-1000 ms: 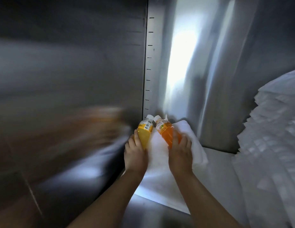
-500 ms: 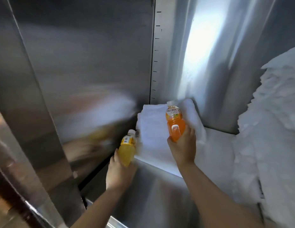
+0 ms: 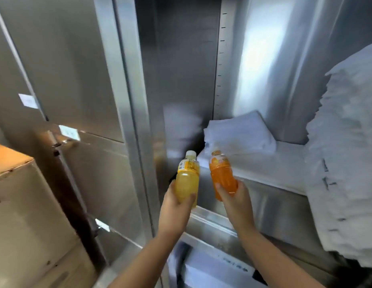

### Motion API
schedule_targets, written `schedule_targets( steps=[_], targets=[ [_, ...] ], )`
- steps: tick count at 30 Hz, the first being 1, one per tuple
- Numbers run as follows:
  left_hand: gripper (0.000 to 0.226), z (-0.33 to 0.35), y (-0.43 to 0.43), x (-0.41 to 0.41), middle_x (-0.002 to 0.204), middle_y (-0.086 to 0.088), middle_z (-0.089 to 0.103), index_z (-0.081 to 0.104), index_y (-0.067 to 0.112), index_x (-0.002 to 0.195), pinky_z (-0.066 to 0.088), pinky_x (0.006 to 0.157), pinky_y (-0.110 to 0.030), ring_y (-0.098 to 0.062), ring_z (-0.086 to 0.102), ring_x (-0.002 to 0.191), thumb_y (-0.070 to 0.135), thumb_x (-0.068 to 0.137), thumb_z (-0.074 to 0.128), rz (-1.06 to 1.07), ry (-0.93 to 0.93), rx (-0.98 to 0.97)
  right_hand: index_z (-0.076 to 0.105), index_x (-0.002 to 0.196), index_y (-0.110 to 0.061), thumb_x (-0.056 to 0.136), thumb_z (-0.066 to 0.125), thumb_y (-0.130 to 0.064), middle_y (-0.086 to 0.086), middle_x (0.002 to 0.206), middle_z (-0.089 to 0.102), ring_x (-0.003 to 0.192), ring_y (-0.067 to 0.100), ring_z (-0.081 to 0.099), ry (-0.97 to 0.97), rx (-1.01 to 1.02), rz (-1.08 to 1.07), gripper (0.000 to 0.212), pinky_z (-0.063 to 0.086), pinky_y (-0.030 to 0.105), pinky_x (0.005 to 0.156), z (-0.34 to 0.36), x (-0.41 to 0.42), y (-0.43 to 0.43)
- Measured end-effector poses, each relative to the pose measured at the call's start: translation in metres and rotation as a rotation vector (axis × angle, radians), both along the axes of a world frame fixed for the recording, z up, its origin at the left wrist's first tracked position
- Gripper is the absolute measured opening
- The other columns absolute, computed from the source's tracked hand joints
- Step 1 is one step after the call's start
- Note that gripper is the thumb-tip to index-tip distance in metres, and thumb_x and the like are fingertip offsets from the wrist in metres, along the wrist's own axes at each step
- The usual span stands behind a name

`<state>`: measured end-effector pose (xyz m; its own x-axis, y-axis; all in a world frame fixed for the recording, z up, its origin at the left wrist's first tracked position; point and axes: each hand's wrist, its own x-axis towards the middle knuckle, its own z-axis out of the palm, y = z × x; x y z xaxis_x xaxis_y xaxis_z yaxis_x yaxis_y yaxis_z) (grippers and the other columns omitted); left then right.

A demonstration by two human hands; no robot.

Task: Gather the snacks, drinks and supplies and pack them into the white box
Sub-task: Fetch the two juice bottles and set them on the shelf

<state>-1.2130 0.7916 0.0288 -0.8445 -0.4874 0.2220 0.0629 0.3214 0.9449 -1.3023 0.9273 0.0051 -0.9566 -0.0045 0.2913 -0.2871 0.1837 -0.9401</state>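
My left hand (image 3: 176, 206) grips a yellow juice bottle (image 3: 187, 175) with a white cap, held upright. My right hand (image 3: 233, 197) grips an orange juice bottle (image 3: 221, 173), tilted a little to the left. Both bottles are held in the air side by side, in front of the open steel cabinet's shelf (image 3: 284, 210). The white box is not in view.
Folded white cloths (image 3: 239, 134) lie at the back of the shelf. A tall stack of white items (image 3: 347, 163) fills the right side. A steel cabinet door (image 3: 81, 100) stands to the left, with a brown cardboard box (image 3: 21, 204) beside it. White items (image 3: 212, 269) show below the shelf.
Both hands have drawn the bottles back out of the cabinet, away from the folded cloths and towards me. The view has pulled back, so the door and cardboard box now show.
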Motion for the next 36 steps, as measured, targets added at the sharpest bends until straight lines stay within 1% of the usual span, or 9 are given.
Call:
schedule_targets(
  steps=[2,6,10,13,17,23,26,29,36],
  targets=[
    [0.054,0.005,-0.022,0.046,0.111,0.017,0.057,0.042,0.039,0.130,0.046,0.084,-0.019,0.000,0.056,0.100,0.031,0.083,0.066,-0.007,-0.007,0.024,0.057,0.090,-0.027,0.083,0.069,-0.035,-0.007,0.081,0.063,0.068,0.000,0.062,0.000,-0.098,0.015,0.016,0.044,0.017,0.058,0.001,0.051,-0.019],
    [0.059,0.019,-0.076,0.144,0.112,0.024,0.057,0.044,0.035,0.131,0.043,0.075,-0.006,0.015,0.053,0.098,0.032,0.078,0.072,0.045,0.088,0.002,0.055,0.105,-0.030,0.081,0.065,-0.041,-0.007,0.097,0.065,0.085,0.003,0.063,-0.016,-0.252,0.161,0.028,0.047,0.020,0.071,0.013,0.151,-0.080],
    [0.073,0.025,-0.126,0.245,0.115,0.014,0.061,0.048,0.033,0.129,0.049,0.086,-0.024,0.000,0.059,0.102,0.046,0.062,0.072,0.171,0.154,0.076,0.057,0.114,-0.023,0.075,0.069,-0.053,-0.006,0.099,0.067,0.089,0.006,0.064,-0.011,-0.346,0.338,0.050,0.049,0.020,0.073,0.026,0.244,-0.156],
    [0.064,0.029,-0.158,0.323,0.104,0.018,0.065,0.051,0.037,0.118,0.050,0.075,-0.017,0.001,0.062,0.094,0.045,0.058,0.070,0.327,0.237,0.089,0.059,0.111,-0.023,0.070,0.066,-0.055,-0.010,0.094,0.070,0.082,0.001,0.066,-0.018,-0.418,0.525,0.053,0.047,0.009,0.063,0.034,0.312,-0.209],
    [0.054,0.041,-0.195,0.418,0.103,0.010,0.066,0.049,0.032,0.115,0.050,0.069,-0.015,-0.004,0.065,0.091,0.029,0.065,0.070,0.513,0.327,0.159,0.059,0.112,-0.026,0.065,0.066,-0.064,-0.009,0.102,0.069,0.091,0.005,0.067,-0.041,-0.421,0.871,0.061,0.050,0.013,0.066,0.046,0.397,-0.268],
    [0.053,0.045,-0.219,0.518,0.105,0.005,0.068,0.051,0.029,0.118,0.052,0.070,-0.020,-0.011,0.066,0.096,0.041,0.070,0.069,0.757,0.410,0.246,0.054,0.117,-0.039,0.072,0.056,-0.074,-0.017,0.111,0.066,0.101,0.002,0.063,-0.113,-0.397,1.317,0.057,0.052,0.015,0.075,0.059,0.473,-0.323],
    [0.045,0.043,-0.227,0.551,0.106,0.003,0.068,0.053,0.027,0.117,0.053,0.073,-0.026,-0.012,0.066,0.096,0.047,0.077,0.058,0.835,0.442,0.310,0.055,0.117,-0.040,0.084,0.052,-0.058,-0.015,0.112,0.066,0.104,0.005,0.063,-0.268,-0.372,1.525,0.038,0.053,0.019,0.075,0.058,0.489,-0.351],
    [0.045,0.043,-0.236,0.574,0.111,0.003,0.067,0.053,0.030,0.122,0.053,0.083,-0.034,-0.015,0.063,0.103,0.052,0.082,0.050,0.924,0.426,0.302,0.051,0.114,-0.041,0.077,0.062,-0.054,-0.018,0.107,0.065,0.098,0.004,0.064,-0.301,-0.298,1.661,0.042,0.054,0.020,0.070,0.059,0.499,-0.380],
    [0.066,0.048,-0.262,0.598,0.115,-0.006,0.066,0.051,0.024,0.128,0.054,0.079,-0.038,-0.025,0.064,0.104,0.049,0.071,0.072,1.096,0.440,0.247,0.045,0.107,-0.038,0.060,0.077,-0.038,-0.034,0.093,0.058,0.089,-0.010,0.058,-0.130,-0.188,1.798,0.057,0.049,0.009,0.058,0.073,0.519,-0.445]
  ],
)
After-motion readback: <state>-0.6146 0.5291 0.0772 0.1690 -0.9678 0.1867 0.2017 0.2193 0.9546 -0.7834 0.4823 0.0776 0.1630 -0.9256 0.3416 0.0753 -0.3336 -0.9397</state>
